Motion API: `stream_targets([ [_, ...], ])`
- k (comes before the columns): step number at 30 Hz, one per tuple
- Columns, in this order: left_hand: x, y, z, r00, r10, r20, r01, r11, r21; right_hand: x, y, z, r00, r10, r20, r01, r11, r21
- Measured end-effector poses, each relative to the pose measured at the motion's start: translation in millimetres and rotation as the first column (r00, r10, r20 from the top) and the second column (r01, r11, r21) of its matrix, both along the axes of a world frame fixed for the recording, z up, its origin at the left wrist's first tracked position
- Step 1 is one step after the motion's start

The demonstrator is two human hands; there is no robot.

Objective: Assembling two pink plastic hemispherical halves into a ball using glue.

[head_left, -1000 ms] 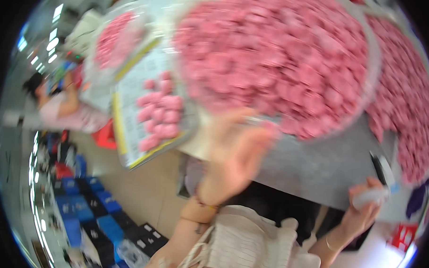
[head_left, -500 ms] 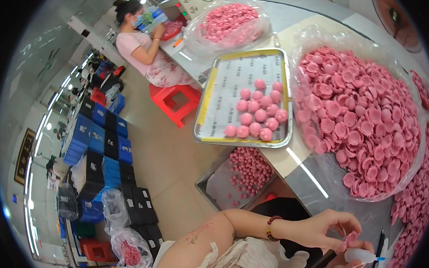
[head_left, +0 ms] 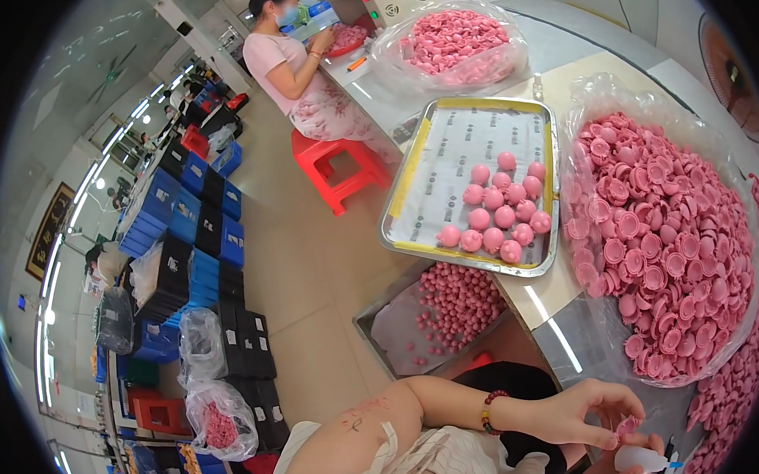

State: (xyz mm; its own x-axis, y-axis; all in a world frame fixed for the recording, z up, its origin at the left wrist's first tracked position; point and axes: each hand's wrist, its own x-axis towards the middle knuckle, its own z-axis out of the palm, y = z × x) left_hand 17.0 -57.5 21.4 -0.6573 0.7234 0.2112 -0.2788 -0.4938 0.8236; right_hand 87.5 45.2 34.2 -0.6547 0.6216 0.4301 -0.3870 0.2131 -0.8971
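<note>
At the lower right, my left hand (head_left: 576, 412), with a beaded bracelet on its wrist, is closed with thumb and finger pinching a small pink plastic shell piece (head_left: 627, 426). My right hand (head_left: 606, 466), partly cut off by the lower edge, is wrapped round a small white squeeze bottle (head_left: 640, 458) with a blue tip. Both hands are close together, the bottle just below the shell piece. Beyond them a see-through bag (head_left: 596, 91) spills over with pink half shells (head_left: 673, 252). More pink pieces (head_left: 728, 400) lie at the right edge.
A metal tray (head_left: 385, 224) with several pink balls sits on the table's left edge. Below it, a bin (head_left: 367, 325) holds more balls. A co-worker (head_left: 277, 65) sits beyond, near a red stool (head_left: 339, 167). Stacked blue and black crates (head_left: 186, 206) stand left; a fan (head_left: 729, 78) is far right.
The whole view has shifted, so the tray, bag and co-worker appear farther right and mostly lower. My hands keep hold of the shell piece and the squeeze bottle, nearly in place.
</note>
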Motion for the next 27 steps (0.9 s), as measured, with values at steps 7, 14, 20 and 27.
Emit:
stream_targets([
  [7, -6, -8, 6, 0.994, 0.052, -0.093, -0.056, 0.998, -0.043, -5, -2, 2, 0.998, 0.056, 0.004, -0.056, 0.998, -0.014],
  [14, -4, -12, 6, 0.983, 0.107, -0.147, -0.116, 0.992, -0.053, -4, -4, 0, 0.995, 0.099, -0.001, -0.099, 0.995, -0.013],
  [20, -3, -13, 6, 0.978, 0.114, -0.175, -0.125, 0.991, -0.053, -2, -2, -2, 0.995, 0.104, -0.008, -0.104, 0.994, -0.021],
  [27, -4, -12, 5, 0.98, 0.109, -0.166, -0.12, 0.991, -0.057, -2, -3, -3, 0.995, 0.096, -0.008, -0.096, 0.995, -0.04],
])
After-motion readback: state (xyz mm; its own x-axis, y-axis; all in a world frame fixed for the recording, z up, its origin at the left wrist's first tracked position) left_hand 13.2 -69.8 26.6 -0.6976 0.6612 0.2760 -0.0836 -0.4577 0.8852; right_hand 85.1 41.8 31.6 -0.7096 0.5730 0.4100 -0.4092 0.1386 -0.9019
